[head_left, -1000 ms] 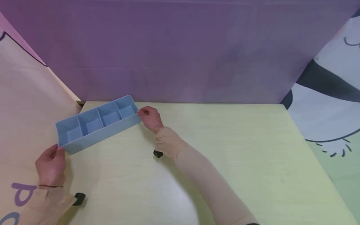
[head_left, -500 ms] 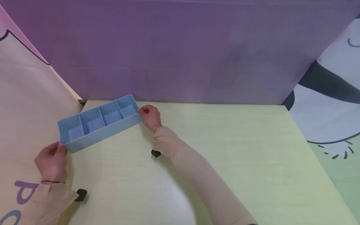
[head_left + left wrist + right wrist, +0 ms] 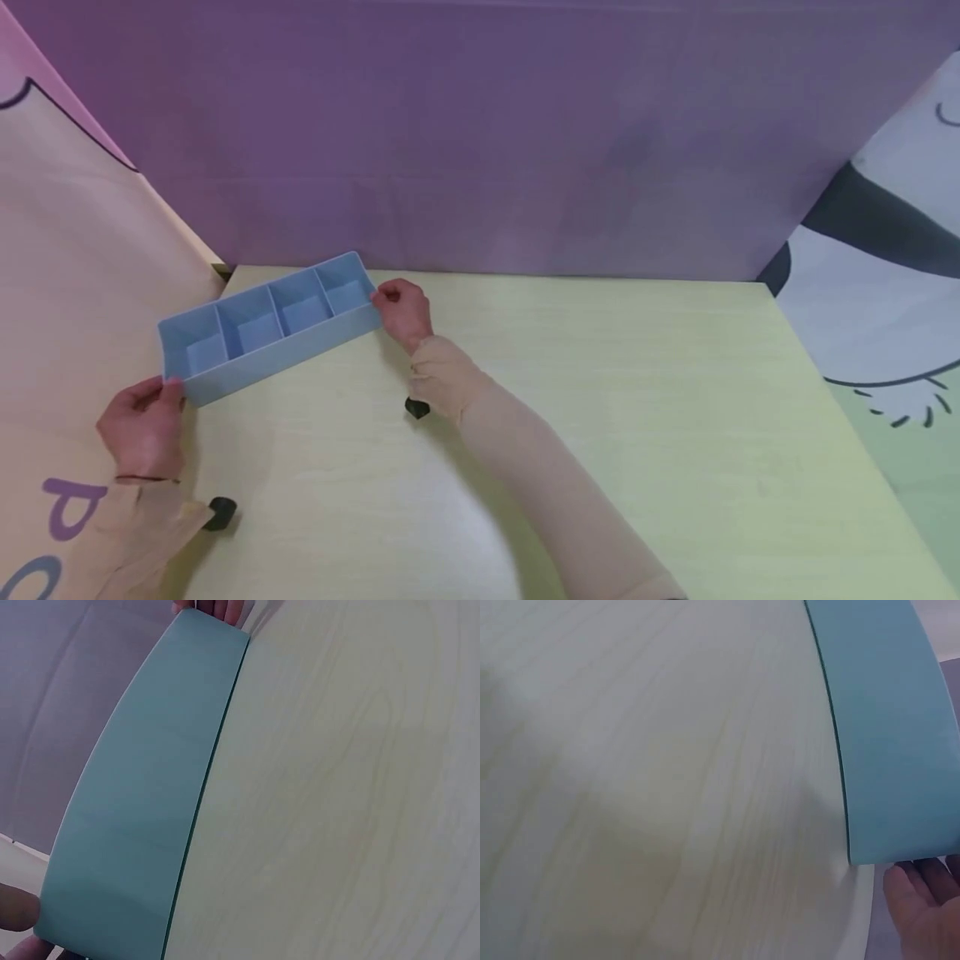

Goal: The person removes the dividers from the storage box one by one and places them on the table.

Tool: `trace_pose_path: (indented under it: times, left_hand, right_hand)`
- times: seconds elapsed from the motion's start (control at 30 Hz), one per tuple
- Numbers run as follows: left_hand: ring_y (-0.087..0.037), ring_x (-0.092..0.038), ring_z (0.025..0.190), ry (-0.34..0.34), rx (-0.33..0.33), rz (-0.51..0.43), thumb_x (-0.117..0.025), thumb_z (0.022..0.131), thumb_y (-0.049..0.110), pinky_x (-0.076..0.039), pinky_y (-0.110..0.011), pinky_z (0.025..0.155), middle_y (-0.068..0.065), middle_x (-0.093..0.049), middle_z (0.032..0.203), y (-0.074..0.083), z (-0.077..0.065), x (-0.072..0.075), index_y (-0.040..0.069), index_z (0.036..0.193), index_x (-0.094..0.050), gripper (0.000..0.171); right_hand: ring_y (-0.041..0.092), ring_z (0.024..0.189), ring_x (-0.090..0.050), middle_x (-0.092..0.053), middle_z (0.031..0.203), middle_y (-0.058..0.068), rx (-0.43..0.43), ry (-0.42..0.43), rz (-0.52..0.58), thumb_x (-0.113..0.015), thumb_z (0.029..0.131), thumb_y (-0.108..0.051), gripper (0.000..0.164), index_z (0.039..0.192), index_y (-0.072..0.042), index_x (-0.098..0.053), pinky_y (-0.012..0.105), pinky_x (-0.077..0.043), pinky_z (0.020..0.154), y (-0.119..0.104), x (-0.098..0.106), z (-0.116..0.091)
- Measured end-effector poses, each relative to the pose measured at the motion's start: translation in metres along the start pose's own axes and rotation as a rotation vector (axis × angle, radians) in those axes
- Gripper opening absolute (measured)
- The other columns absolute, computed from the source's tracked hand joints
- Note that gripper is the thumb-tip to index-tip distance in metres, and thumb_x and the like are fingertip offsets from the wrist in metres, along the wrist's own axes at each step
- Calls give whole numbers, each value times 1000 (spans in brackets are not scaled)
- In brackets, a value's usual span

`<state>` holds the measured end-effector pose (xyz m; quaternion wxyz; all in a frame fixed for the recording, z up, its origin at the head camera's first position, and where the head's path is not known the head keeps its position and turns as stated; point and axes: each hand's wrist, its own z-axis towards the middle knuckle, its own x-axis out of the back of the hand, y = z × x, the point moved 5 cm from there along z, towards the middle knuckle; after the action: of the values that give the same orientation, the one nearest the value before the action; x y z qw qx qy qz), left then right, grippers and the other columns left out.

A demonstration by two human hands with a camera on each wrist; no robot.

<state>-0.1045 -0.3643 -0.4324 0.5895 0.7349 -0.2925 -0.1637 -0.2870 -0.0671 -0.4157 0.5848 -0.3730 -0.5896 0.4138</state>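
Note:
A light blue divided organizer box (image 3: 277, 358) rests at a slant on the far left of the table, its several compartments showing no contents. Its near-left corner is pinched by my left hand (image 3: 142, 429), thumb on the near side. At the opposite end, my right hand (image 3: 405, 312) holds the right corner between thumb and fingers. The left wrist view shows the box's long outer side (image 3: 142, 787) and the left thumb (image 3: 16, 907) at its lower corner. Fingers of the right hand (image 3: 926, 907) lie against the end wall in the right wrist view.
A pale wooden table (image 3: 637, 417) extends to the right. Behind it stands a purple backdrop (image 3: 480, 142), with printed cloth (image 3: 60, 275) along the left and a printed panel (image 3: 885, 292) on the right. Dark wrist-worn pieces (image 3: 221, 513) jut from the sleeves.
The head view has shifted slightly, so everything appears a little further right. Both hands and the organizer box keep nearly the same places on the table.

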Motion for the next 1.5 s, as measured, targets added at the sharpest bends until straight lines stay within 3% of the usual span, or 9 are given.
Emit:
trace_pose_path:
  times: [0.1, 0.37, 0.47, 0.67, 0.8, 1.23, 1.5]
  left_hand:
    - [-1, -54, 71, -5, 51, -38, -66, 88, 12, -44, -7, 59, 8, -54, 85, 0, 0, -2, 18, 99, -59, 14]
    - [-3, -55, 83, -11, 94, -126, -64, 89, 9, -46, -7, 60, 8, -56, 88, 0, 1, -5, 3, 133, -53, 45]
    - [-4, -54, 86, -9, 103, -156, -63, 90, 8, -47, -7, 60, 6, -56, 91, 0, 1, -5, 4, 130, -56, 41]
    - [-5, -56, 83, -4, 69, -211, -64, 88, 5, -49, -10, 62, 5, -58, 85, 0, 2, -3, 12, 105, -69, 18]
    - [-5, -57, 79, -5, 45, -228, -64, 88, 3, -49, -11, 62, 6, -59, 79, 0, 2, -3, 14, 93, -70, 14]
    - [-6, -59, 82, -10, 53, -223, -65, 87, 3, -50, -11, 63, 6, -60, 80, -1, 3, -6, 14, 94, -70, 13]
    - [-4, -57, 78, -12, 79, -163, -64, 88, 6, -48, -9, 61, 7, -58, 84, -3, 5, -8, 8, 115, -65, 27]
  right_hand:
    - [16, 90, -62, -68, 99, 6, 13, -18, -9, -61, 94, -18, 23, 112, -4, -68, 24, -48, 74, 0, -2, 2]
    - [17, 97, -62, -69, 107, 6, 34, -38, -19, -59, 96, -20, 27, 117, -4, -67, 24, -49, 78, 4, -7, 2]
    - [16, 95, -63, -69, 105, 6, 37, -47, -9, -60, 95, -21, 28, 116, -4, -67, 24, -49, 77, 5, -7, 1]
    - [16, 95, -62, -68, 105, 7, 54, -67, -7, -59, 95, -21, 28, 116, -3, -66, 23, -48, 76, 5, -7, 2]
    - [16, 95, -62, -68, 105, 7, 66, -68, -13, -59, 95, -21, 27, 115, -3, -66, 23, -48, 77, 7, -8, 4]
    - [17, 99, -62, -67, 109, 8, 55, -100, -2, -60, 95, -21, 29, 118, -3, -65, 24, -49, 80, 8, -3, 5]
    - [16, 98, -61, -67, 109, 6, 38, -92, 2, -61, 94, -22, 30, 117, -4, -65, 25, -49, 81, 14, -2, 5]
